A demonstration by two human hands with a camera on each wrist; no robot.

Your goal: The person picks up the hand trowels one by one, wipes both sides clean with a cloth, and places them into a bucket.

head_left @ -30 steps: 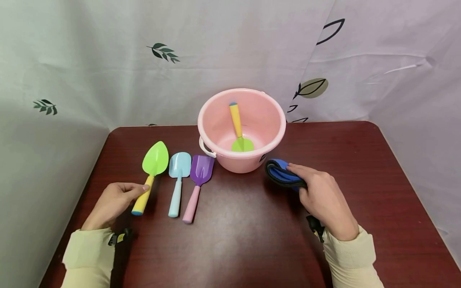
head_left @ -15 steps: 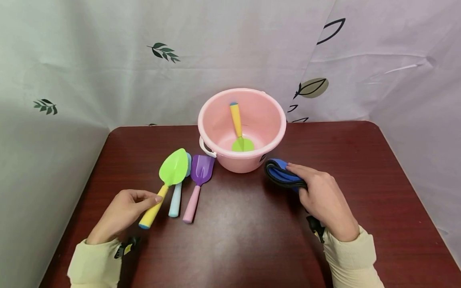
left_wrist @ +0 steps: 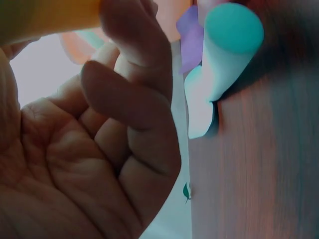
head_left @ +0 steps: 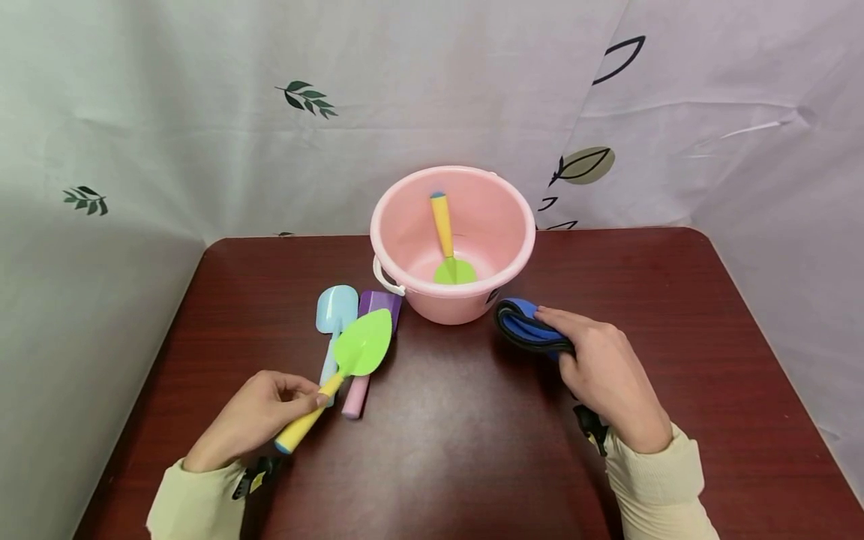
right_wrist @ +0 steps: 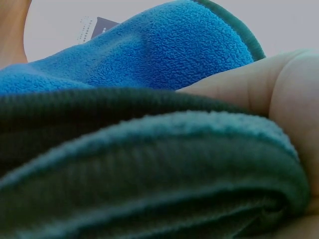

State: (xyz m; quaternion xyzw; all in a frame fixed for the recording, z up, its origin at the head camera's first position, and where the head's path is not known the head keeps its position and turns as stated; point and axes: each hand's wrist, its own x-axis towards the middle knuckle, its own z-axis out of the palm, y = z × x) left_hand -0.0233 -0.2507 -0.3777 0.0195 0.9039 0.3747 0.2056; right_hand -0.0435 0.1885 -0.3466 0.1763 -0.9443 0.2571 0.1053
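Dark red table (head_left: 675, 315), leaf-print curtain (head_left: 202, 112) behind, left hand (head_left: 253, 420) fingers gripping green trowel (head_left: 351, 360), right hand (head_left: 610, 379) fingers gripping blue cloth (head_left: 523, 324)

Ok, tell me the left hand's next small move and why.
Probably carry the green shovel up and right toward the pink bucket. The left hand grips its yellow handle with the blade over the purple shovel, and a matching green tool lies inside the bucket.

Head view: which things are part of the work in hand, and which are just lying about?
In hand:
- green trowel, gripped by its yellow handle in the left hand
- folded blue cloth, held by the right hand

Lying about:
- light blue shovel
- purple shovel
- pink bucket with a green spade inside
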